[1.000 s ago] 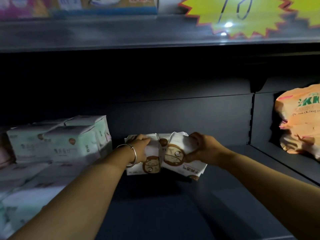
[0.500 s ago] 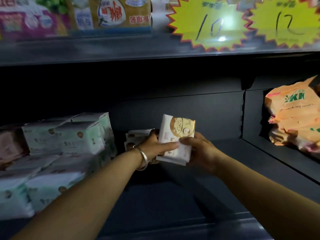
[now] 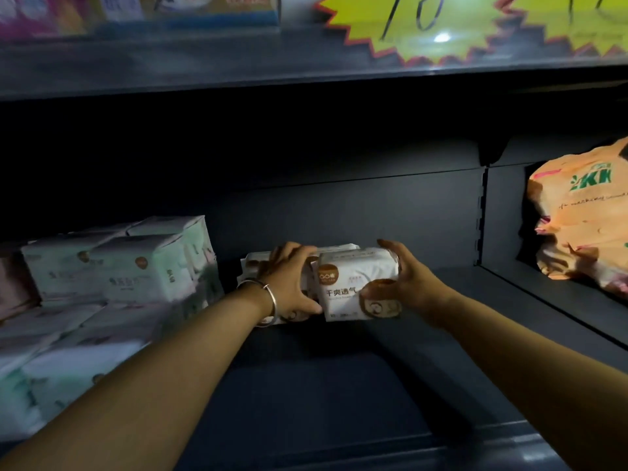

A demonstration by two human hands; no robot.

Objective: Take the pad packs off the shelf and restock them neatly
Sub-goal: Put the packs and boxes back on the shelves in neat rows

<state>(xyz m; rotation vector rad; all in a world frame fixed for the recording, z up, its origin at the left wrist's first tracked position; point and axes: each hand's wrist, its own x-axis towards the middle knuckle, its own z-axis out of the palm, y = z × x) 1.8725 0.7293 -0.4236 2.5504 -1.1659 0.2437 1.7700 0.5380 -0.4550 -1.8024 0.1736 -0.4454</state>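
Observation:
A white pad pack with brown print [image 3: 350, 285] stands upright on the dark shelf [image 3: 306, 385], its front facing me. My right hand [image 3: 404, 282] grips its right side, thumb across the front. My left hand [image 3: 289, 277], with a silver bangle on the wrist, rests over the other white-and-brown packs [image 3: 253, 265] just left of it, fingers curled on their top and thumb touching the upright pack's lower left corner. Most of those left packs are hidden by my hand.
Stacks of pale green packs [image 3: 142, 266] fill the shelf's left side down to the front edge. An orange bag [image 3: 584, 219] sits in the bay to the right, past a vertical divider [image 3: 481, 215]. A shelf with yellow price stars [image 3: 441, 25] hangs overhead.
The pack that my right hand held raised and tilted half a second ago has come down to stand upright beside the others. My left hand has shifted onto the packs at the left.

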